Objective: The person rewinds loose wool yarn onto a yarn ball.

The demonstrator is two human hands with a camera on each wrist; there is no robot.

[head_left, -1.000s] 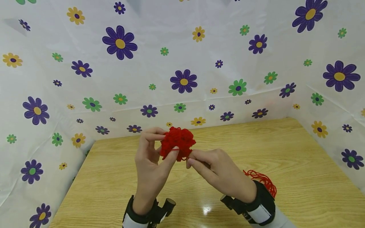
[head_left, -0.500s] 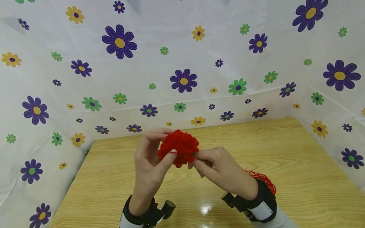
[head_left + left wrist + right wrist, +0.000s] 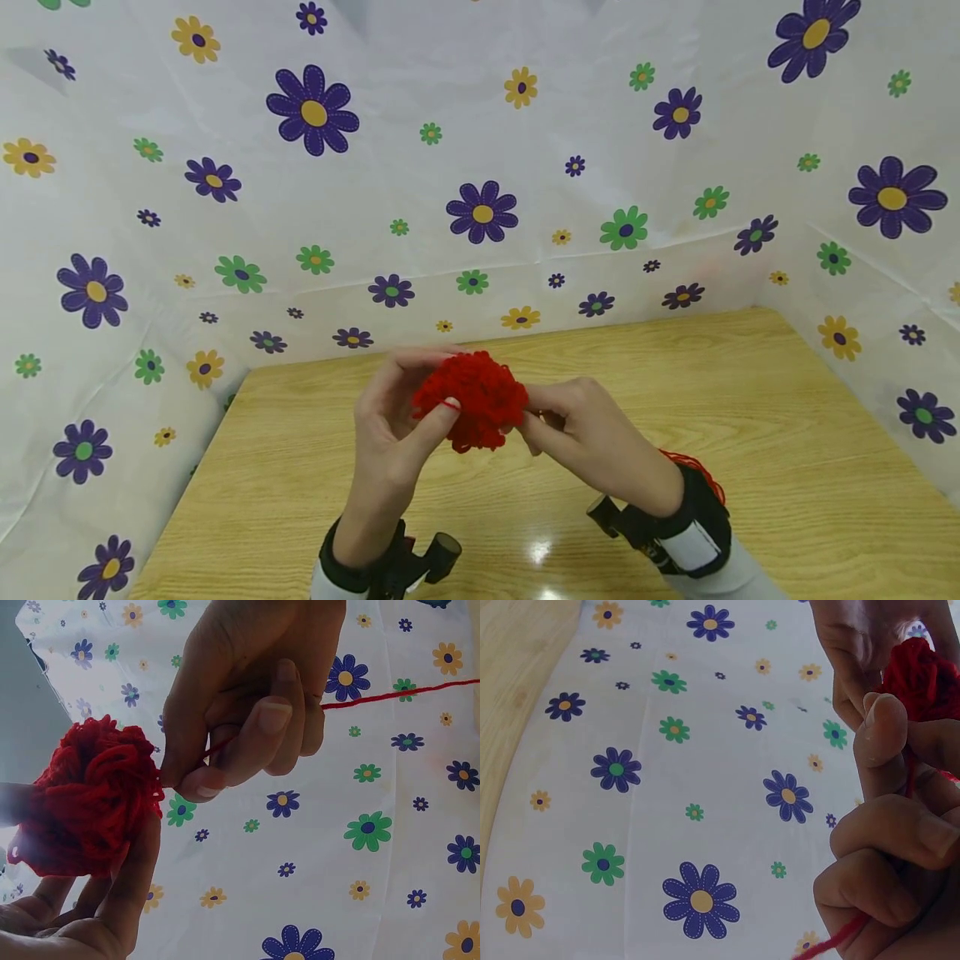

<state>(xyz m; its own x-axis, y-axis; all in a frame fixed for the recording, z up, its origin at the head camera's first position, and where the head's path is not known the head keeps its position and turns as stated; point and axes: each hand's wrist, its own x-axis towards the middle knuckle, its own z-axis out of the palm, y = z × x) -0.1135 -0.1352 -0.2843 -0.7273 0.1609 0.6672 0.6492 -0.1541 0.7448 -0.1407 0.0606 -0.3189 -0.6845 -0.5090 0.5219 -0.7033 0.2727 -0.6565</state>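
Note:
A ruffled, looped bundle of red yarn (image 3: 474,402) is held up above the table in the head view; it looks crocheted, though I cannot tell for certain. My left hand (image 3: 386,454) grips it from the left, thumb in front and fingers behind. At its right edge, my right hand (image 3: 603,446) pinches with thumb and forefinger. The left wrist view shows a taut red yarn strand (image 3: 401,695) passing through the curled fingers of the right hand (image 3: 244,705) to the bundle (image 3: 90,795). The same strand (image 3: 832,945) leaves the lower fingers in the right wrist view.
Loose red yarn (image 3: 701,468) lies on the wooden table (image 3: 787,417), mostly hidden behind the right wrist. A white cloth (image 3: 480,167) printed with flowers stands behind the table and along both sides. Black camera straps (image 3: 690,525) wrap both wrists.
The yarn bundle has tilted and moved slightly down, its looped face turned more toward the head view. My right hand has shifted a little right and up, covering more of the loose yarn.

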